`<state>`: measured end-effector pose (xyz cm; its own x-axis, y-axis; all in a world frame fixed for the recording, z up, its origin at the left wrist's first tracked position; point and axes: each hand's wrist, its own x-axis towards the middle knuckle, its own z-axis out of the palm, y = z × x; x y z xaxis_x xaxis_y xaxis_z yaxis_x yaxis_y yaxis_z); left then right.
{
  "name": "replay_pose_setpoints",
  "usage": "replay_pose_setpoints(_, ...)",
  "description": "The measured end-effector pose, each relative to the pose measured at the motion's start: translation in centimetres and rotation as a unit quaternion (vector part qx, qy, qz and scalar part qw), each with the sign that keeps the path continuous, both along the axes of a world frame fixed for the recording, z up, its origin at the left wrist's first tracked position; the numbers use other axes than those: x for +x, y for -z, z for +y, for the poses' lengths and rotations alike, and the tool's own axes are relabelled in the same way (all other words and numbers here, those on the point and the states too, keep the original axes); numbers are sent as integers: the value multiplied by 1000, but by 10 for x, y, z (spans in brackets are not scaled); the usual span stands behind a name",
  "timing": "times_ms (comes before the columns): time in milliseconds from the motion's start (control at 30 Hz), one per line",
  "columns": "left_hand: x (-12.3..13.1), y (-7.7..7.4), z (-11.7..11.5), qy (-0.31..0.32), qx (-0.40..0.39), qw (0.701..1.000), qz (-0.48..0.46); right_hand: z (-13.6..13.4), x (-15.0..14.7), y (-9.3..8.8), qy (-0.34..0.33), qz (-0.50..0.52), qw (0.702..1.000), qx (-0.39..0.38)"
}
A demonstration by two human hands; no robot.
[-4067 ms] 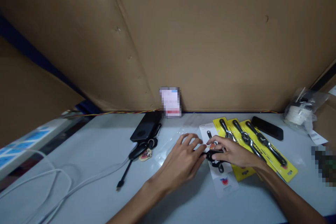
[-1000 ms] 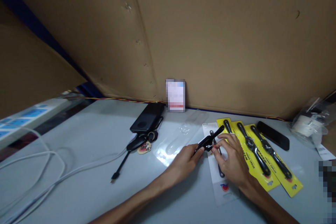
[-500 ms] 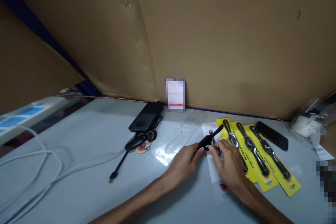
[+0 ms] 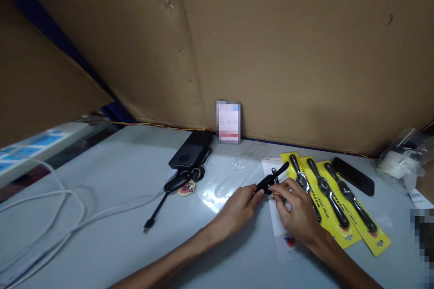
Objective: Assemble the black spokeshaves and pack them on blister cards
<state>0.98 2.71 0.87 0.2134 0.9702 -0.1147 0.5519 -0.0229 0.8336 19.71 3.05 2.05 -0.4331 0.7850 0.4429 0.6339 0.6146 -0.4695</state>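
Observation:
My left hand (image 4: 240, 205) is closed round one handle of a black spokeshave (image 4: 280, 171), held tilted over the table. The other handle points up and to the right. At the tool's middle, my right hand (image 4: 298, 210) pinches with thumb and fingertips; a small yellowish bit shows there, too small to name. A white backing card (image 4: 271, 216) lies under the hands. To the right, several yellow-carded spokeshave packs (image 4: 366, 230) lie side by side, partly behind my right hand.
A clear plastic blister (image 4: 233, 169) lies left of the hands. Beyond it are a black power bank (image 4: 190, 151) and a cable with a plug (image 4: 152, 216). A dark phone (image 4: 354, 176) and a plastic bag (image 4: 400, 162) are at the right. Cardboard (image 4: 288, 54) walls the back.
My right fingers have shifted slightly on the spokeshave's middle, and a yellowish bit now shows under them. The left hand keeps its hold. The whole view has moved a little.

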Motion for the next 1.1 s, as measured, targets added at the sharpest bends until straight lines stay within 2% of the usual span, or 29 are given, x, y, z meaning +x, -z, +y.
replay_pose_setpoints(100, 0, 1, 0, 0, -8, 1000, 6, -1, -2, 0, 43, -34, 998, 8)
replay_pose_setpoints(300, 0, 2, -1, 0, 12, 1000, 1, -4, -4, 0, -17, -26, 999, -4)
replay_pose_setpoints(433, -1, 3, 0, -3, 10, 1000, 1, -3, -3, 0, 37, -55, 998, 2)
replay_pose_setpoints(600, -1, 4, -1, 2, 18, 1000, -6, -3, -2, -2, -22, -35, 999, -10)
replay_pose_setpoints(733, -1, 7, 0, -6, 17, 1000, -8, -2, -1, -3, 24, -55, 998, -2)
replay_pose_setpoints(900, -1, 10, 0, -1, 28, 1000, -14, -1, 1, -5, -34, -43, 998, -6)
replay_pose_setpoints(1033, -1, 8, 0, -2, 17, 1000, -8, -2, 1, -7, 16, -85, 996, 18)
replay_pose_setpoints(1100, -1, 7, -1, -7, 23, 1000, -7, -2, 0, -7, 4, -87, 996, 22)
